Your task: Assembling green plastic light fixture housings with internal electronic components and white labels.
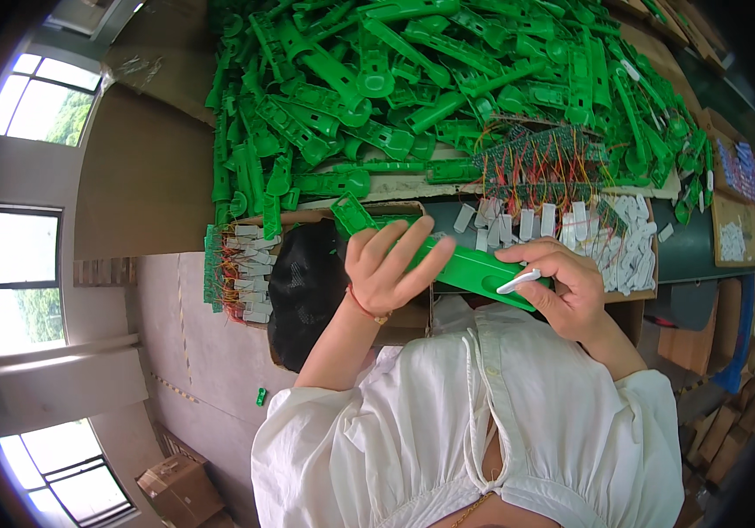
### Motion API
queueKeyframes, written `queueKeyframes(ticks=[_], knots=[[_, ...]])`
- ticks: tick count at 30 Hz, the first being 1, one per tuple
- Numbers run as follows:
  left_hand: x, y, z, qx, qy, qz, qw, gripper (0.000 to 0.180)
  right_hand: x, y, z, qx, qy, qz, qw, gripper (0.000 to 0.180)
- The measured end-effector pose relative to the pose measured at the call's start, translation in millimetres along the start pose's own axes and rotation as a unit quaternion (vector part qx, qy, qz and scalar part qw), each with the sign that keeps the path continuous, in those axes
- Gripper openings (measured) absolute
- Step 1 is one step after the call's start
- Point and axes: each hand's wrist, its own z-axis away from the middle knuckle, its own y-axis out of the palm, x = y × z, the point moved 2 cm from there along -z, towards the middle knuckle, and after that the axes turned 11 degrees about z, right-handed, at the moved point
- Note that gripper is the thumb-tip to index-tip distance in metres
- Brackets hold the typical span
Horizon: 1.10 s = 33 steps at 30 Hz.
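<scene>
A long green plastic housing [468, 269] slants across the front of my body, its narrow end up to the left. My left hand [386, 264] lies across its middle, fingers spread apart and somewhat bent; contact with the housing is hard to make out. At the housing's lower right end, my right hand [568, 286] is closed, pinching a small white plastic piece [519, 281] between thumb and fingers. The white piece is over the end of the housing, and the right fingertips rest along its upper edge.
A big heap of green housings [412, 79] fills the table ahead. Wired green circuit boards [544, 163] and a pile of white plastic pieces [628, 251] lie right of my hands. More wired boards [241, 273] and a black bag [307, 286] are at left.
</scene>
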Motion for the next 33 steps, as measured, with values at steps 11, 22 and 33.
queueKeyframes(ticks=[11,22,33], knots=[[82,-99,63,-0.247,-0.614,0.373,0.65,0.021,-68,43,-53,0.049,0.274,-0.225,0.934,0.022],[46,-76,101,-0.38,-0.642,0.557,0.364,0.027,-118,159,-202,0.075,-0.155,0.602,0.779,0.046],[43,-47,98,-0.375,-0.615,0.607,0.335,0.026,-73,139,-140,0.09,0.377,-0.508,0.77,0.016]])
